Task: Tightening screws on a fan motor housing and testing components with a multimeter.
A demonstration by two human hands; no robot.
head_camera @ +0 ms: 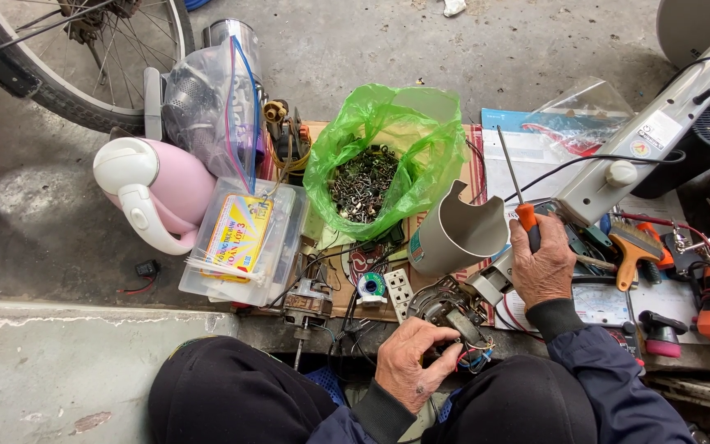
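Clutter covers the low cardboard-lined surface (454,177) in front of the seated person. The left hand (408,363) is curled tight around a round metal motor assembly with coloured wires (451,312), which sits at the near edge of the surface, just in front of the knees. The right hand (542,267) is closed on the orange handle of a long-shafted screwdriver (519,197), whose thin steel shaft points up and away from the person. Just left of that hand stands a grey curved plastic housing (458,230), and a pale grey fan column with a white knob (643,152) slants off to the upper right. Behind the housing, a green plastic bag full of dark screws (380,160) lies open. Further left are a clear plastic box holding a colourful booklet (244,238), a pink and white electric kettle (154,193) and part of a bicycle wheel (84,62). An orange-handled paintbrush (634,247) lies to the right.
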